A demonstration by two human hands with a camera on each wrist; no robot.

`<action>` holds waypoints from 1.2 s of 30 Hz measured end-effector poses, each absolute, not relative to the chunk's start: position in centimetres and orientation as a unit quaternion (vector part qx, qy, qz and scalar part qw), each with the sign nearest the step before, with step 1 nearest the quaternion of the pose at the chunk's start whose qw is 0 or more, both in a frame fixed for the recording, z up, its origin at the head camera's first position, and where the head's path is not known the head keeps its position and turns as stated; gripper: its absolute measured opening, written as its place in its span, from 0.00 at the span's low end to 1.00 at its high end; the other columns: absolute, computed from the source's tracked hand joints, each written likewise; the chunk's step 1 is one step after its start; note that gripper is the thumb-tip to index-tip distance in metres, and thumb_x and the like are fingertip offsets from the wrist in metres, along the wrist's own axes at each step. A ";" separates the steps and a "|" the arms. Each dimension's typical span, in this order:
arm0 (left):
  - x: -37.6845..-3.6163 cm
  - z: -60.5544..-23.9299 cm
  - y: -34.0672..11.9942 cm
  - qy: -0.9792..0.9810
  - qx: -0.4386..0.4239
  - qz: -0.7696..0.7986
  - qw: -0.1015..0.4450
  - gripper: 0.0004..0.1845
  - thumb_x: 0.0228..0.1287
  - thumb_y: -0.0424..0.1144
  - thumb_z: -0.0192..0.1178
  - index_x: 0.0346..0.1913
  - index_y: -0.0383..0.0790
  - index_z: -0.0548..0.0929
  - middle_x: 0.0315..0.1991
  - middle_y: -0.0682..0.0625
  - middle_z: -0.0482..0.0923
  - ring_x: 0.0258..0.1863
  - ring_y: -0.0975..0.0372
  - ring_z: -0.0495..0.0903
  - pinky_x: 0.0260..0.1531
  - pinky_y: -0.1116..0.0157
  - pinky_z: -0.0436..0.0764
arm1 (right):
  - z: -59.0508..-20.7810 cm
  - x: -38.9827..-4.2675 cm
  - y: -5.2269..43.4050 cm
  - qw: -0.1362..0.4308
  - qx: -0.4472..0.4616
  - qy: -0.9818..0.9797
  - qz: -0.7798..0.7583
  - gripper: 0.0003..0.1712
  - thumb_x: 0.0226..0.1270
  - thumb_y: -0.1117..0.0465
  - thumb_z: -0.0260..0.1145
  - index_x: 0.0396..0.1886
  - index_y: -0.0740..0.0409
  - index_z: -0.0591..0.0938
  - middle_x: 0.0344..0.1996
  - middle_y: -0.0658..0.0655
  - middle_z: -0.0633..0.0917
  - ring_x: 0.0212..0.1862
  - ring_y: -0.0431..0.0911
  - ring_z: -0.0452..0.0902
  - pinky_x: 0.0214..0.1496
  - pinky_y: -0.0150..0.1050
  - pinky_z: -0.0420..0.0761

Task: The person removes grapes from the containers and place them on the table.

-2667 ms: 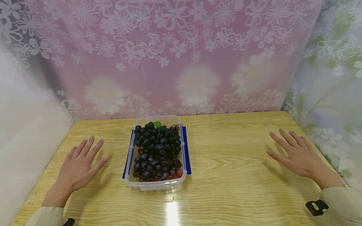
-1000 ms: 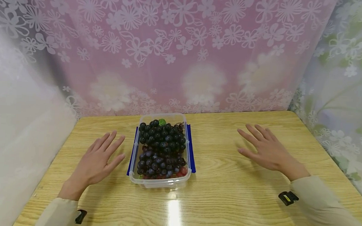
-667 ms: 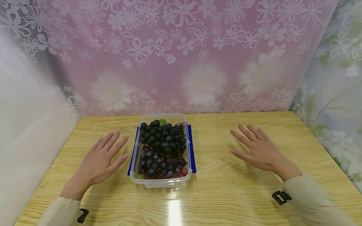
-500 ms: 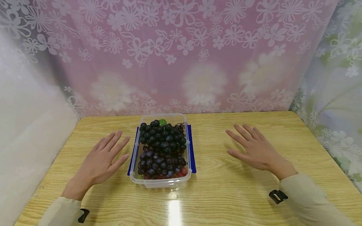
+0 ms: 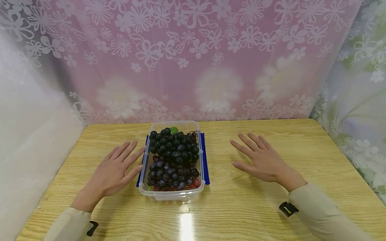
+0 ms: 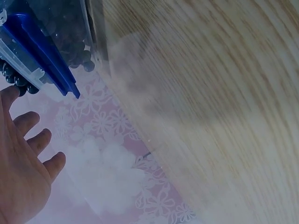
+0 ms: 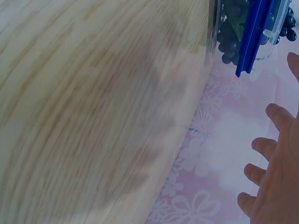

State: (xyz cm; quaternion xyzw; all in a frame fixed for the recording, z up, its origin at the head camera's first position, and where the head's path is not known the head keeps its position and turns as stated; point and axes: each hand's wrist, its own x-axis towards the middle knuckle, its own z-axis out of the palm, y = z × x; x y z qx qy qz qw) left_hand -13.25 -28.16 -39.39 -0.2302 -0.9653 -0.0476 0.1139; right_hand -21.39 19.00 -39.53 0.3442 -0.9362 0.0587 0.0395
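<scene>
Reaching has only begun: neither hand has hold of anything, so I judge the work to be at its very start, with all the handling of the box left to do.

Nearest the wearer, the left hand (image 5: pixel 113 174) lies at about eight o'clock from the box, palm down, fingers straight and slightly spread, empty. Its fingertips (image 5: pixel 142 149) come just beside the box's left long side; whether they touch the blue clip there I cannot tell from the head view, and the left wrist view shows a small gap at most. The right hand (image 5: pixel 262 162) is at about three o'clock, likewise flat and empty with fingers fanned, and stands apart from the box with bare table (image 5: pixel 240 216) between them.

The clear plastic box (image 5: pixel 171 195) sits on the table at twelve o'clock from the wearer, long axis running away towards the curtain (image 5: pixel 195 56). It has no lid on. Blue latch flaps (image 5: pixel 205 164) hang folded down along both long sides. Dark grapes (image 5: pixel 172 157) fill it, heaped above the rim, with a few reddish ones at the near end and a bit of green at the far end. The heap looks loose, so the box probably wants a level, two-sided lift.
</scene>
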 end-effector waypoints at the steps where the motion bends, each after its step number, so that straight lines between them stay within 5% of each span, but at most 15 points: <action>1: -13.3 -39.4 -28.1 -0.964 -0.233 -0.046 0.115 0.32 0.72 0.58 0.45 0.75 0.51 0.57 0.75 0.46 0.49 0.72 0.49 0.48 0.68 0.48 0.51 | -39.6 -21.4 18.8 0.041 0.347 -0.935 0.058 0.42 0.69 0.31 0.47 0.77 0.39 0.52 0.75 0.56 0.50 0.73 0.59 0.42 0.71 0.59 0.41; 36: -13.9 -40.3 -27.5 -0.947 -0.292 -0.031 0.133 0.32 0.73 0.56 0.45 0.75 0.48 0.58 0.75 0.49 0.50 0.72 0.52 0.51 0.68 0.50 0.52 | -39.2 -20.8 14.5 0.057 0.401 -0.913 0.052 0.41 0.69 0.30 0.45 0.77 0.37 0.51 0.76 0.51 0.45 0.75 0.52 0.36 0.72 0.56 0.40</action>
